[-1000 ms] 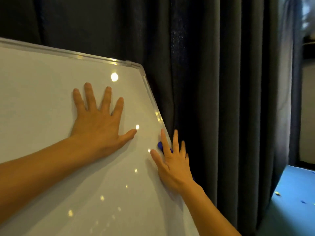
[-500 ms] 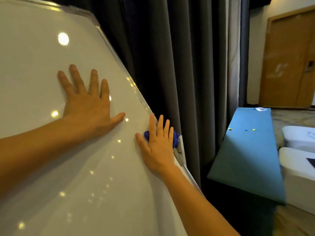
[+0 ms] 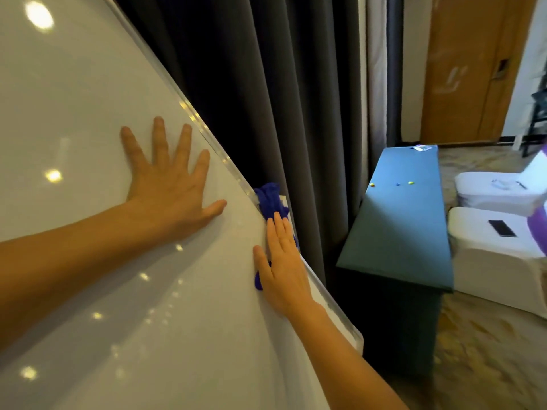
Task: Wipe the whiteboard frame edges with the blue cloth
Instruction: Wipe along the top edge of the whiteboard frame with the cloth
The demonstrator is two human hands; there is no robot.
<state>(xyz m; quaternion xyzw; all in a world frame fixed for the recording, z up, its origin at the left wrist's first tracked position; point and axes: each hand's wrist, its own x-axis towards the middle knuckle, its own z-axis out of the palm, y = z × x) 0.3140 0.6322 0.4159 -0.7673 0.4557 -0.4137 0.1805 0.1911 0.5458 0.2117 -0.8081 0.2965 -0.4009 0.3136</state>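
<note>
Dark curtains (image 3: 266,84) hang behind the whiteboard (image 3: 88,99). Since a second ago the right hand (image 3: 281,261), fingers flat, pressing the blue cloth (image 3: 270,199), has slid down the right frame edge (image 3: 207,134), so lower stretches remain; the left hand (image 3: 165,187) stays splayed, grasping nothing. No containers show.

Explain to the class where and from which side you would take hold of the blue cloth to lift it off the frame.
Take the bunched end of the blue cloth that sticks out beyond the fingertips of the right hand. Come from the curtain side, past the frame edge. That end is crumpled and raised, so it offers a pinch grip; the rest lies flat under the palm against the whiteboard.
</note>
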